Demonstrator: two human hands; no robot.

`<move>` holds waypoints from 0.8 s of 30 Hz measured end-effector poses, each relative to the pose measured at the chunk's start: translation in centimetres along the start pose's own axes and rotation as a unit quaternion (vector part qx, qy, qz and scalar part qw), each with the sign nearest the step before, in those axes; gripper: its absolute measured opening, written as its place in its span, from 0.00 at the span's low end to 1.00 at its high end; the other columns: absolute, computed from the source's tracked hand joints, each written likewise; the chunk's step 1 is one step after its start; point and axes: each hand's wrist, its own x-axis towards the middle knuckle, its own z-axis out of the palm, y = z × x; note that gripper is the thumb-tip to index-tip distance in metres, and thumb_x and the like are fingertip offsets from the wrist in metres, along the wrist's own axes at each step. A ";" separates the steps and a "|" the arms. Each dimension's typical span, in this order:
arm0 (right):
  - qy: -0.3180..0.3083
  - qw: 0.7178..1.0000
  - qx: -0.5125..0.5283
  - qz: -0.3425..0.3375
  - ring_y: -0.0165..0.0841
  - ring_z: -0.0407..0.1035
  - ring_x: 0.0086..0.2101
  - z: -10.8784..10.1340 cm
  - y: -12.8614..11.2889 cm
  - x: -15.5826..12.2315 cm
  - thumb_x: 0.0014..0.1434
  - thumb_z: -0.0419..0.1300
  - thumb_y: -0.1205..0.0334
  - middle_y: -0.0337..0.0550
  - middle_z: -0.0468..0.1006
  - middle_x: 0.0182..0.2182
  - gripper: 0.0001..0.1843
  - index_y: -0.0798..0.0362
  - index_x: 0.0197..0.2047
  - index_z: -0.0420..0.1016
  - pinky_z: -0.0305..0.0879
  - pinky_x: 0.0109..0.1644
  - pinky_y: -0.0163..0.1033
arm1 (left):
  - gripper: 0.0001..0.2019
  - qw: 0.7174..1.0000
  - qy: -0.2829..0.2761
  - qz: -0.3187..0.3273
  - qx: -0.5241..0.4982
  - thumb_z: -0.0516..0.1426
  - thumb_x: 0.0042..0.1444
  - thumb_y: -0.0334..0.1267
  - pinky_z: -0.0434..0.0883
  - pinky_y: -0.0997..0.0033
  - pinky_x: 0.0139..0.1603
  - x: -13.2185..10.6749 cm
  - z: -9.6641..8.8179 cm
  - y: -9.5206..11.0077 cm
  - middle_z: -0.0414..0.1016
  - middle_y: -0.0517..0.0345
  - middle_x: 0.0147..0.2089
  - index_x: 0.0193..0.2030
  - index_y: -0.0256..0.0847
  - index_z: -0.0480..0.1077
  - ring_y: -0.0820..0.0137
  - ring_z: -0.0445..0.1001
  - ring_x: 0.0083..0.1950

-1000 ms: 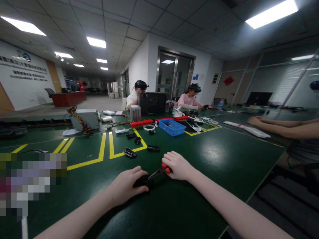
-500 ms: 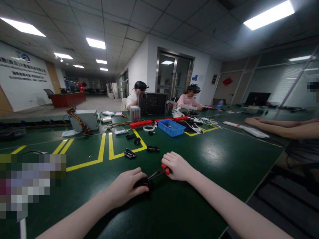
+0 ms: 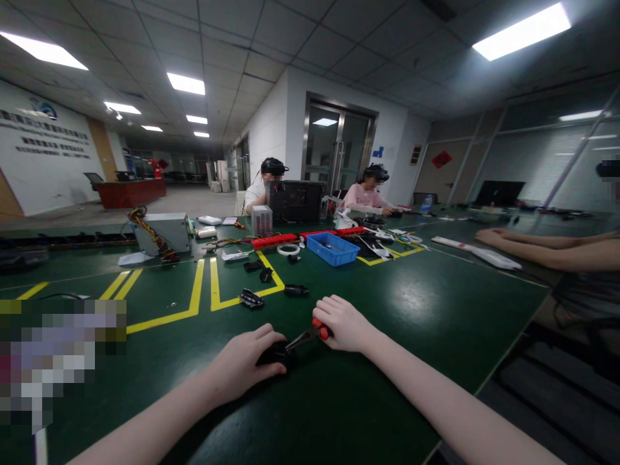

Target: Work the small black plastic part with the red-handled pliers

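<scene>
My right hand (image 3: 341, 323) is closed around the red handles of a pair of pliers (image 3: 301, 337). Their long dark jaws point left and reach the black plastic part (image 3: 277, 354) under my left hand (image 3: 249, 358). Thumb and fingers of that left hand grip the part against the green table, and they hide much of it. Whether the jaw tips pinch the part or only touch it, I cannot tell. Several similar black pieces lie beyond my hands, among them one black piece (image 3: 251, 298) and another black piece (image 3: 296, 290).
A blue bin (image 3: 333, 248) stands past the black pieces, beside a red strip (image 3: 276, 240). Farther left is a power supply (image 3: 165, 234) with bundled wires. Yellow tape (image 3: 165, 321) marks the table (image 3: 387, 387). A white power strip (image 3: 477, 252) lies right, near another person's arms (image 3: 537, 248).
Both hands stay almost in place. The pliers still meet the black part, with at most a tiny shift to the left.
</scene>
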 end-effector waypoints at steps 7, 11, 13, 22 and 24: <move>0.004 1.000 0.001 0.000 0.33 0.59 0.34 -0.1 0.0 0.0 0.49 0.57 0.65 0.44 0.68 0.34 0.06 0.54 0.33 0.66 0.52 0.39 0.38 | 0.15 1.000 -0.013 0.010 0.008 0.53 0.62 0.46 0.68 0.69 0.43 0.0 -0.5 0.5 0.69 0.57 0.45 0.53 0.46 0.66 0.66 0.72 0.43; 0.005 1.000 0.002 0.002 0.33 0.59 0.34 -0.2 -0.2 0.0 0.49 0.58 0.65 0.43 0.68 0.34 0.07 0.54 0.33 0.66 0.53 0.39 0.38 | 0.15 1.000 -0.019 0.013 0.007 0.51 0.63 0.47 0.68 0.69 0.43 0.0 -0.5 0.6 0.69 0.56 0.45 0.53 0.45 0.66 0.66 0.72 0.42; 0.006 1.000 0.004 0.001 0.33 0.59 0.34 -0.3 -0.2 0.0 0.49 0.58 0.65 0.43 0.69 0.34 0.06 0.54 0.33 0.66 0.53 0.39 0.38 | 0.15 1.000 -0.018 0.014 0.009 0.51 0.63 0.47 0.67 0.69 0.42 0.0 -0.5 0.5 0.69 0.56 0.44 0.53 0.45 0.66 0.66 0.72 0.42; 0.010 1.000 -0.011 -0.001 0.34 0.59 0.34 -0.3 -0.2 0.0 0.48 0.58 0.64 0.44 0.69 0.34 0.07 0.54 0.34 0.67 0.52 0.39 0.38 | 0.14 1.000 -0.017 0.015 0.015 0.52 0.63 0.46 0.67 0.70 0.43 0.0 -0.3 0.3 0.68 0.57 0.45 0.53 0.46 0.66 0.67 0.72 0.43; 0.010 1.000 -0.013 -0.001 0.34 0.59 0.34 -0.2 -0.2 0.0 0.48 0.58 0.65 0.44 0.69 0.34 0.07 0.54 0.34 0.67 0.52 0.39 0.38 | 0.15 1.000 -0.019 0.014 0.012 0.52 0.63 0.46 0.67 0.70 0.43 0.0 -0.2 0.2 0.68 0.57 0.45 0.53 0.46 0.66 0.67 0.72 0.43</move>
